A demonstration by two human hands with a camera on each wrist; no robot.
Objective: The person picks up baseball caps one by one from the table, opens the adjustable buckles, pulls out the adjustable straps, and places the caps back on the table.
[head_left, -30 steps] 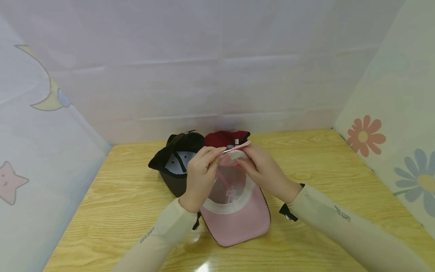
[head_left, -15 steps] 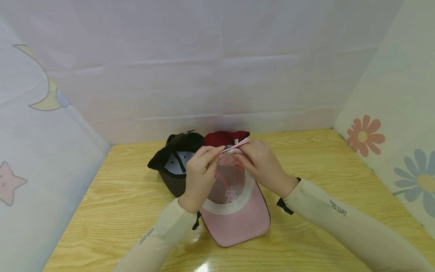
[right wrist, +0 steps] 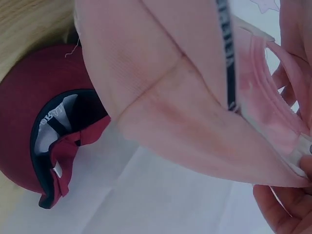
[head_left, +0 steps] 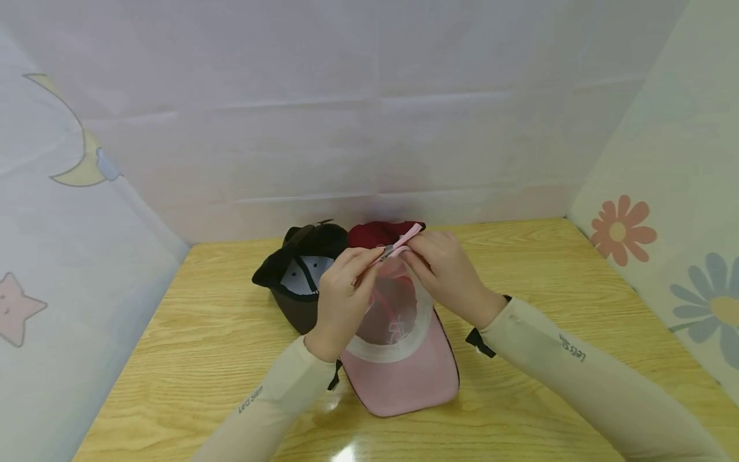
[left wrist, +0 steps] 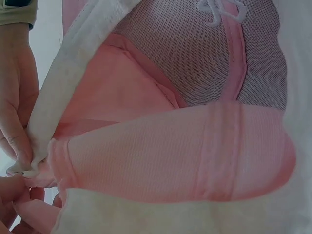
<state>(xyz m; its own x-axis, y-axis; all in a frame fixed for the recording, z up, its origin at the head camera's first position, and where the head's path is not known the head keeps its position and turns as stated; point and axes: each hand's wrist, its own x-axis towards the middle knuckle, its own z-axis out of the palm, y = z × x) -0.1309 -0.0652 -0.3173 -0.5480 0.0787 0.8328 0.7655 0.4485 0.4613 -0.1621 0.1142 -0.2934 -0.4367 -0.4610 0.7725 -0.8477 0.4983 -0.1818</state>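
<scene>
A pink baseball cap [head_left: 404, 382] lies crown down with its brim toward me and its white sweatband facing up. At the cap's back my left hand [head_left: 340, 295] pinches the adjuster strap beside a small metal buckle [head_left: 387, 252]. My right hand [head_left: 447, 273] pinches the other side of the back opening, and the pink strap's tail [head_left: 410, 235] sticks up between the hands. The left wrist view shows the mesh lining [left wrist: 190, 53] and fingers gathered at the band's edge. In the right wrist view the crown's outside [right wrist: 146, 87] hides part of the hands' work.
A black cap [head_left: 291, 311] lies upturned close on the left, partly behind my left hand. Behind the pink cap sits a dark red cap [head_left: 369, 235], near the back wall [head_left: 375, 128]. All stand on a wood-grain table [head_left: 190, 359] between printed side panels.
The strap's tail has tilted up more steeply and reaches higher. My right hand has shifted slightly up and keeps its pinch; the left hand has barely moved.
</scene>
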